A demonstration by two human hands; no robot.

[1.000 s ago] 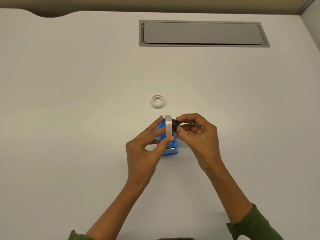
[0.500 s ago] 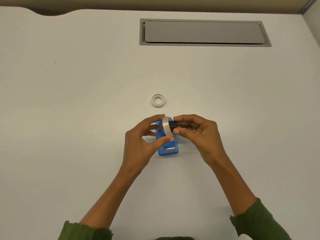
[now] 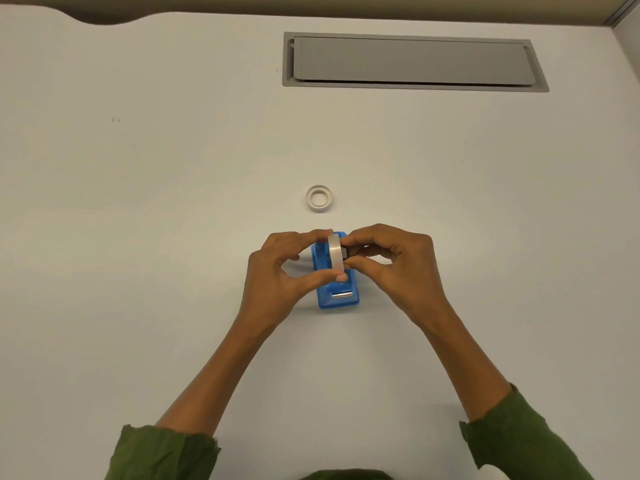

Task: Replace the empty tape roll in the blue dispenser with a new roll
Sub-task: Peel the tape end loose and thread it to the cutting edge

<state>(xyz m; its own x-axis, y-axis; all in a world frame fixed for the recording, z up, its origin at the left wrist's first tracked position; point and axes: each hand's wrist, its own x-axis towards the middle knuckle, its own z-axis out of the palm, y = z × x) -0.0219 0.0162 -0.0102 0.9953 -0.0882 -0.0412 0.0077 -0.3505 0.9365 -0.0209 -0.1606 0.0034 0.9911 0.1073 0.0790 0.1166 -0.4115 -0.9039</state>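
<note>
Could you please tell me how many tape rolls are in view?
2: a new roll held on edge by both hands over the blue dispenser, and an empty roll lying flat on the table beyond it.

- a pale white table (image 3: 138, 237) fills the view
- grey rectangular hatch (image 3: 412, 62) set in it, far right
- tan floor (image 3: 311, 5) beyond the far edge

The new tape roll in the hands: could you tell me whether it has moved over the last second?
Yes. The new tape roll has come down toward the blue dispenser and sits closer over its body than before.
</note>
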